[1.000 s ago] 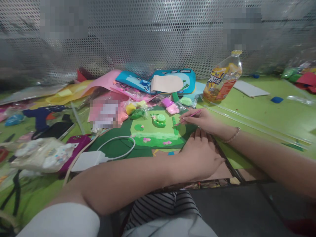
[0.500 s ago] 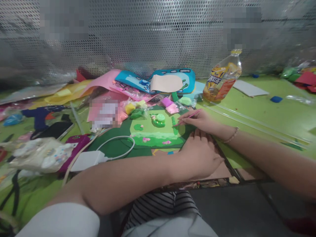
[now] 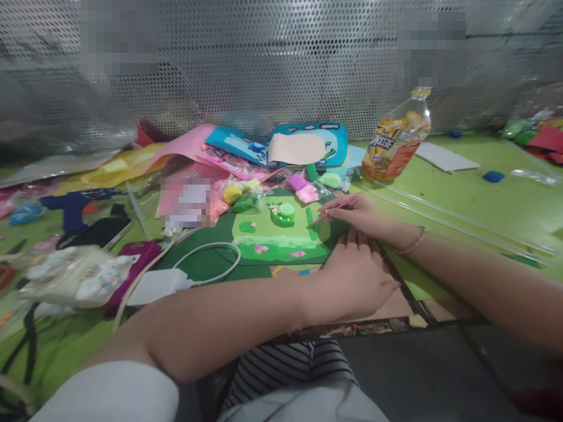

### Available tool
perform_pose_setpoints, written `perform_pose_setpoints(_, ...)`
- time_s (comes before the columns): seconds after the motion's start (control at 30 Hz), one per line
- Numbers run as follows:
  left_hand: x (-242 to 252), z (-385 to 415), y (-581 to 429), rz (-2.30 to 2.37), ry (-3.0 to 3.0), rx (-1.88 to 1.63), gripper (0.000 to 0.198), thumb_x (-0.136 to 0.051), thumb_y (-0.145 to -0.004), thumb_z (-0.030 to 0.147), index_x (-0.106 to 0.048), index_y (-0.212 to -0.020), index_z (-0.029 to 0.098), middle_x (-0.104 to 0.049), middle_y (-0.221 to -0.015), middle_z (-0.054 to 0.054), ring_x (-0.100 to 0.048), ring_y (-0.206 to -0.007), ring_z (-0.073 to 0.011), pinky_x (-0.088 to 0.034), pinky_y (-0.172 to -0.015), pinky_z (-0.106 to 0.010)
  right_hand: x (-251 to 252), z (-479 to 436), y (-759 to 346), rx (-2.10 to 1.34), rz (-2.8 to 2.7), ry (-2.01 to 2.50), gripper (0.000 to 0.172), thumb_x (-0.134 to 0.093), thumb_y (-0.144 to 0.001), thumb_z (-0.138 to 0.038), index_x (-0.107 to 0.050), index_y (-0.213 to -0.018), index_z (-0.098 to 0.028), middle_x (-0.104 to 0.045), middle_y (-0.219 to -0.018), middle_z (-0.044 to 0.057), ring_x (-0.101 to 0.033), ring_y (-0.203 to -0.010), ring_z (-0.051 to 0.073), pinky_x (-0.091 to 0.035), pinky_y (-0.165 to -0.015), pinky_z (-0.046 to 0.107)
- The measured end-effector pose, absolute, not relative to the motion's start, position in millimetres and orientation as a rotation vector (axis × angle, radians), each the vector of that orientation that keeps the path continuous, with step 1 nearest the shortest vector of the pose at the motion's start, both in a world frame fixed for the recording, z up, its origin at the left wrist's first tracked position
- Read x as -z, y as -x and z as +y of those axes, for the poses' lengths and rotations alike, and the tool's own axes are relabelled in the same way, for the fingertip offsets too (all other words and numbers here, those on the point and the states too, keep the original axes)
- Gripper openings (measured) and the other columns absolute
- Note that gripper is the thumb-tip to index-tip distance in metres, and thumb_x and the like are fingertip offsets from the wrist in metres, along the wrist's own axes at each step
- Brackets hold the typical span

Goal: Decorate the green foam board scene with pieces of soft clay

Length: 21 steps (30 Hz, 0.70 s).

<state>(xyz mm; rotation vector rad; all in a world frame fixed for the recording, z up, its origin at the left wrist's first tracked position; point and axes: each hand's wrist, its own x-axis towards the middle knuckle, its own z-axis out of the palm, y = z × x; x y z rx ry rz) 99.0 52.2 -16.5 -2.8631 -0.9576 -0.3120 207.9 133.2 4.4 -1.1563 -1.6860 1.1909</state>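
Observation:
A thin pink stick-like tool (image 3: 345, 203) is pinched in my right hand (image 3: 354, 212). Its tip meets a dark green clay strip (image 3: 312, 224) at the right side of a green picture board (image 3: 281, 231). On that board sit a light green snail-like clay figure (image 3: 285, 212), a dark green round patch (image 3: 246, 226) and pink clay bits (image 3: 261, 249) along a green band. My left hand (image 3: 358, 275) lies flat, palm down, by the board's lower right corner, fingers stretched out and holding nothing.
Clay packets (image 3: 305, 190) lie behind the board. A drink bottle (image 3: 396, 140) stands leaning at the back right, near clear rods (image 3: 457, 220). On the left are a white charger (image 3: 156, 285) with its cable, a phone (image 3: 101, 232) and a blue glue gun (image 3: 73, 208).
Almost nothing differs. My right hand and the pink tool have shifted very slightly at the green strip; my left hand stays in place.

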Motion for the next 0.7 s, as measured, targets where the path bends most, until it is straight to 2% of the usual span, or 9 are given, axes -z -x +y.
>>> perform_pose_setpoints(0.43, 17.2, 53.1, -99.0, -0.925, 2.843, 0.373, 0.068, -0.024, -0.088, 0.052, -0.046, -0.123, -0.002, -0.054, -0.117, -0.024, -0.046, -0.115, -0.0328, -0.030, -0.099, -0.045, -4.2, 132.1, -206.8, -1.165, -1.725, 1.177, 0.015, -0.070, -0.066, -0.028, -0.071, -0.078, -0.019, -0.072, -0.074, 0.002, -0.068, -0.076, 0.018, -0.055, -0.077, 0.031)
perform_pose_setpoints(0.7, 20.6, 54.3, -99.7, -0.964, 2.839, 0.343, 0.075, -0.021, -0.087, 0.056, -0.038, -0.128, -0.005, -0.048, -0.125, -0.027, -0.040, -0.121, -0.0344, -0.027, -0.102, -0.045, -10.9, 128.7, -207.2, -1.165, -1.610, 1.159, 0.018, -0.070, -0.067, -0.032, -0.071, -0.078, -0.017, -0.072, -0.077, 0.004, -0.068, -0.079, 0.018, -0.054, -0.082, 0.032)
